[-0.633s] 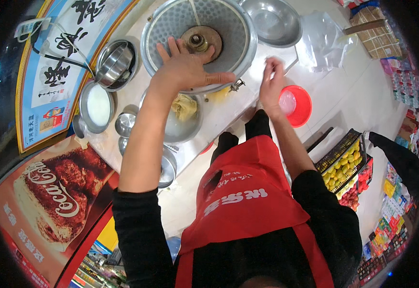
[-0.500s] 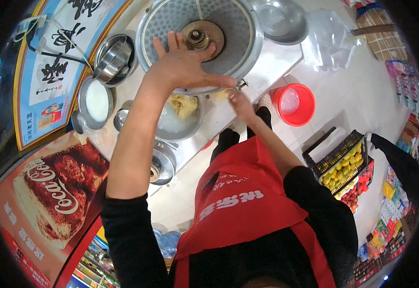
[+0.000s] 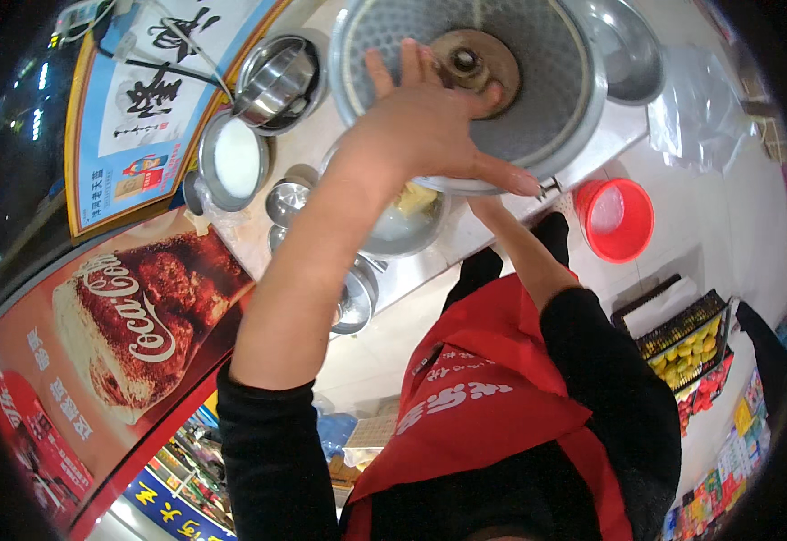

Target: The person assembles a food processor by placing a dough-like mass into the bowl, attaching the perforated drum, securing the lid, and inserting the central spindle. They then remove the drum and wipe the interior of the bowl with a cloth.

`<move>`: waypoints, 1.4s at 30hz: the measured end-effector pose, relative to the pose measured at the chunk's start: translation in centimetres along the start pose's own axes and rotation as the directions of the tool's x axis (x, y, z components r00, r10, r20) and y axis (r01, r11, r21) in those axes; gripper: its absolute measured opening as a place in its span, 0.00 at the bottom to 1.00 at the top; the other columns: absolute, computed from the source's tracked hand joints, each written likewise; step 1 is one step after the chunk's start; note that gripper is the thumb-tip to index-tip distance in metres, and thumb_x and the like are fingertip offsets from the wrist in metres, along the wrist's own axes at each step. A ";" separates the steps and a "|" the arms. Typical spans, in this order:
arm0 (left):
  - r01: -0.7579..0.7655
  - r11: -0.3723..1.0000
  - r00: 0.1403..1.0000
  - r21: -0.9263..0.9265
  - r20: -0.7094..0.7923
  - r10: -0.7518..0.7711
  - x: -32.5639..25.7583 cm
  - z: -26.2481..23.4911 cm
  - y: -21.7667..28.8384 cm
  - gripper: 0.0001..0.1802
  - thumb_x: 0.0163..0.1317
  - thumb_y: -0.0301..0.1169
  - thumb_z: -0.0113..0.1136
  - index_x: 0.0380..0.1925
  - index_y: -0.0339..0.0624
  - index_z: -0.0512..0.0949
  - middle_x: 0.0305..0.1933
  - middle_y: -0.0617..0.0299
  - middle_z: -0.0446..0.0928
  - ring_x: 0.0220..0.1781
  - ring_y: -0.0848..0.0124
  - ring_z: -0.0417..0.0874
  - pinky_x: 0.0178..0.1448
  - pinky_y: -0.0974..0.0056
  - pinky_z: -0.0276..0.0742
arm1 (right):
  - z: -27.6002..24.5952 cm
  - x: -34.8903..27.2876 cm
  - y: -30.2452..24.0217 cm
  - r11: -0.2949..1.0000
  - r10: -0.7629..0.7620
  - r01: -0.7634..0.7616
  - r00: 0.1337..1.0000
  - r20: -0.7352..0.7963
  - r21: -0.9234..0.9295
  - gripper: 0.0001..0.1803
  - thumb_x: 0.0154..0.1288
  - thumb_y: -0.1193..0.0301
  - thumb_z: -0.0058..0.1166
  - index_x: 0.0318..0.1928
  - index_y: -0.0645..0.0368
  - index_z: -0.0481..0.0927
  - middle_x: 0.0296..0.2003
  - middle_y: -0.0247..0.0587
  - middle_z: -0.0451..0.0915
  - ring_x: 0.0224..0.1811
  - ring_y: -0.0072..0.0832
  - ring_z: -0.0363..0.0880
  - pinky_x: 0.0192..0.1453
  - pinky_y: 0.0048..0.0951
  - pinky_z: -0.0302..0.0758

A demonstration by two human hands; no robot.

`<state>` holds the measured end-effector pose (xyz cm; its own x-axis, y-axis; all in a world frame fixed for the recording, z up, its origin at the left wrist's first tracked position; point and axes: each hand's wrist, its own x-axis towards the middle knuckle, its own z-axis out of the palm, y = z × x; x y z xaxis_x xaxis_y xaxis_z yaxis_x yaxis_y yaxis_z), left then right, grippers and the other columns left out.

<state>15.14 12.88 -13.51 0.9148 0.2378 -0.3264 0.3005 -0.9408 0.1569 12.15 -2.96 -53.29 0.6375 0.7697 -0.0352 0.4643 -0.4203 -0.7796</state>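
A large round metal drum (image 3: 560, 108) with a dimpled inner wall stands at the top of the view, a brown hub (image 3: 504, 95) with a dark knob at its centre. My left hand (image 3: 430, 126) reaches over the drum's near rim, fingers spread and thumb stretched right along the rim toward a small metal latch (image 3: 549, 189). Whether the palm rests on the rim is unclear. My right forearm (image 3: 524, 248) goes up under the near rim, and the drum hides that hand's fingers. Beneath my left forearm sits a bowl (image 3: 402, 239) of cloudy liquid with a yellow cloth-like piece (image 3: 414, 198).
Left of the drum are stacked steel bowls (image 3: 276, 90) and a bowl of white liquid (image 3: 236, 160). A metal basin (image 3: 632, 54) and clear plastic bag (image 3: 700, 117) lie right. On the floor stand a red bucket (image 3: 641, 221) and a crate of yellow fruit (image 3: 691, 352).
The view has shifted, so the drum and table appear farther right. My right hand, seen by the latch before, has gone under the rim. My left hand stays spread over the drum.
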 end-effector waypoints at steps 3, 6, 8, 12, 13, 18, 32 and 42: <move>-0.010 0.993 0.999 -0.115 0.037 0.014 0.1 -0.4 0.2 0.63 0.29 0.81 0.60 0.67 0.58 0.69 0.69 0.20 0.51 0.77 0.31 0.38 0.72 0.30 0.20 | -0.9 -1.2 -2.9 0.973 -0.207 0.209 0.978 0.030 -0.098 0.21 0.60 0.72 0.54 0.56 0.58 0.74 0.47 0.49 0.79 0.55 0.44 0.76 0.50 0.46 0.75; 0.024 0.974 0.988 -0.226 0.152 0.011 0.3 -1.4 0.0 0.66 0.28 0.80 0.60 0.68 0.53 0.68 0.69 0.15 0.47 0.76 0.28 0.34 0.71 0.29 0.16 | 1.0 -1.6 -6.8 0.970 -0.234 0.240 0.872 0.430 0.041 0.23 0.59 0.72 0.56 0.57 0.58 0.74 0.51 0.51 0.78 0.56 0.45 0.75 0.52 0.44 0.75; 0.028 0.969 0.992 -0.245 0.126 0.003 0.0 -1.8 0.1 0.67 0.27 0.80 0.60 0.68 0.51 0.67 0.68 0.15 0.47 0.76 0.27 0.32 0.70 0.28 0.15 | 4.6 -1.6 -9.3 0.925 -0.356 0.380 0.840 0.411 0.024 0.25 0.60 0.71 0.56 0.59 0.58 0.73 0.55 0.48 0.76 0.60 0.41 0.73 0.54 0.42 0.77; 0.053 0.958 0.986 -0.282 0.165 -0.006 -0.2 -1.9 0.2 0.71 0.24 0.82 0.59 0.68 0.49 0.67 0.68 0.14 0.47 0.76 0.27 0.32 0.70 0.27 0.14 | 8.4 -1.8 -10.3 0.892 -0.352 0.435 0.841 0.410 -0.126 0.28 0.64 0.71 0.51 0.66 0.58 0.67 0.64 0.43 0.70 0.66 0.38 0.69 0.61 0.39 0.76; 0.062 0.958 0.984 -0.279 0.176 -0.012 -0.1 -1.9 0.3 0.72 0.22 0.83 0.58 0.68 0.49 0.66 0.68 0.14 0.47 0.76 0.27 0.32 0.70 0.27 0.14 | 8.5 -1.7 -10.2 0.865 -0.380 0.475 0.832 0.405 -0.163 0.28 0.64 0.71 0.51 0.66 0.58 0.67 0.64 0.44 0.70 0.66 0.38 0.70 0.61 0.39 0.75; 0.087 0.953 0.977 -0.290 0.213 -0.024 0.1 -1.7 0.3 0.71 0.23 0.83 0.58 0.69 0.52 0.66 0.70 0.16 0.44 0.77 0.30 0.31 0.70 0.28 0.14 | 3.9 -1.4 -9.7 0.959 -0.282 0.261 0.914 0.293 0.110 0.20 0.61 0.71 0.57 0.53 0.60 0.72 0.44 0.48 0.79 0.48 0.40 0.79 0.52 0.39 0.76; 0.176 0.974 0.984 -0.145 0.052 -0.170 -1.8 -2.6 2.8 0.65 0.31 0.83 0.54 0.71 0.60 0.63 0.73 0.21 0.40 0.77 0.32 0.31 0.72 0.32 0.16 | -26.3 3.9 -2.5 0.531 0.338 -0.274 0.936 0.096 0.802 0.08 0.72 0.67 0.52 0.44 0.56 0.72 0.31 0.36 0.77 0.27 0.21 0.76 0.29 0.24 0.76; 0.216 0.959 0.938 -0.183 0.311 -0.152 0.0 -2.1 3.4 0.71 0.32 0.84 0.53 0.76 0.61 0.49 0.75 0.29 0.43 0.79 0.36 0.30 0.73 0.35 0.17 | -40.3 10.9 -15.4 0.538 0.063 0.003 0.997 -0.044 0.843 0.15 0.69 0.73 0.53 0.55 0.60 0.72 0.44 0.42 0.81 0.39 0.22 0.81 0.42 0.23 0.78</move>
<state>16.71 10.19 -11.00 0.7287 0.2909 -0.6200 0.5352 -0.8067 0.2505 36.72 -7.46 -16.43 0.6919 0.7198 -0.0568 -0.2665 0.1814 -0.9466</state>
